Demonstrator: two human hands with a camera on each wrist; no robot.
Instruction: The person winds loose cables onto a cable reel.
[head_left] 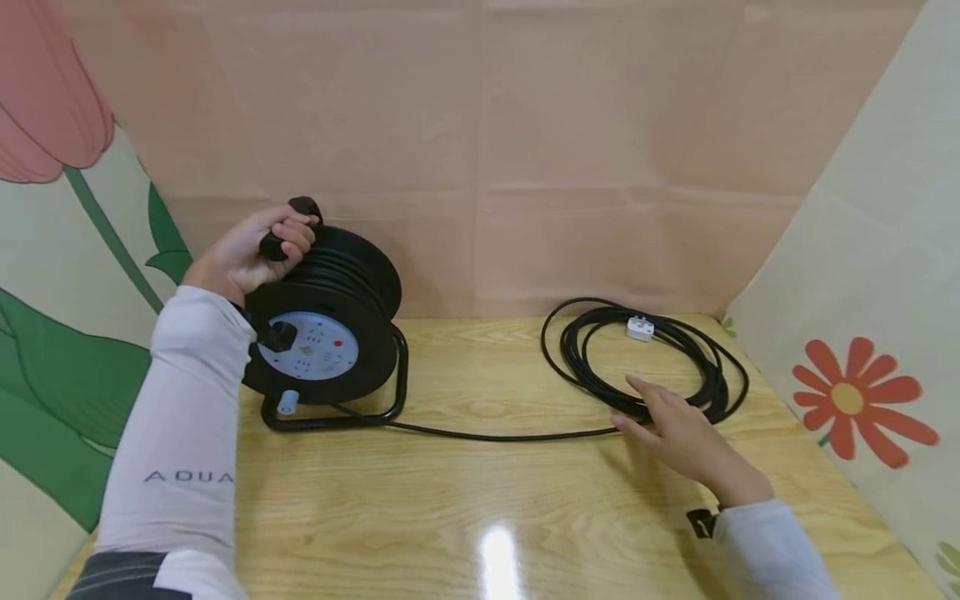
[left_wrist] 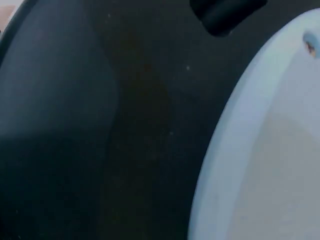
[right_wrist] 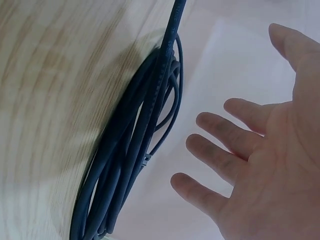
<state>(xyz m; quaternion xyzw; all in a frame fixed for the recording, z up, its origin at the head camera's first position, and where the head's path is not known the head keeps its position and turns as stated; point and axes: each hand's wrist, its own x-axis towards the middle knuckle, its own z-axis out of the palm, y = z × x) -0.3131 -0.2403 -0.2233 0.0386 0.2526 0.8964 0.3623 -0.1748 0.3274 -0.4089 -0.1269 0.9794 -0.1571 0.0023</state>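
A black cable reel (head_left: 330,308) with a pale socket face (head_left: 318,350) stands at the left of the table in the head view. My left hand (head_left: 273,237) grips the black handle at its top. Close up, the left wrist view shows only the reel's black flange (left_wrist: 125,125) and part of the pale face. To the right lies a loose coil of black cable (head_left: 600,379), with a white plug (head_left: 640,327) on its far side. My right hand (head_left: 686,433) is beside the coil's near edge, fingers spread and holding nothing; in the right wrist view the palm (right_wrist: 280,170) faces the coil.
One length of cable (head_left: 495,437) runs along the wooden table (head_left: 450,508) from the reel's stand (head_left: 330,423) to the coil. A pinkish backdrop (head_left: 480,167) rises behind the table. Flowered panels (head_left: 885,275) flank it on both sides.
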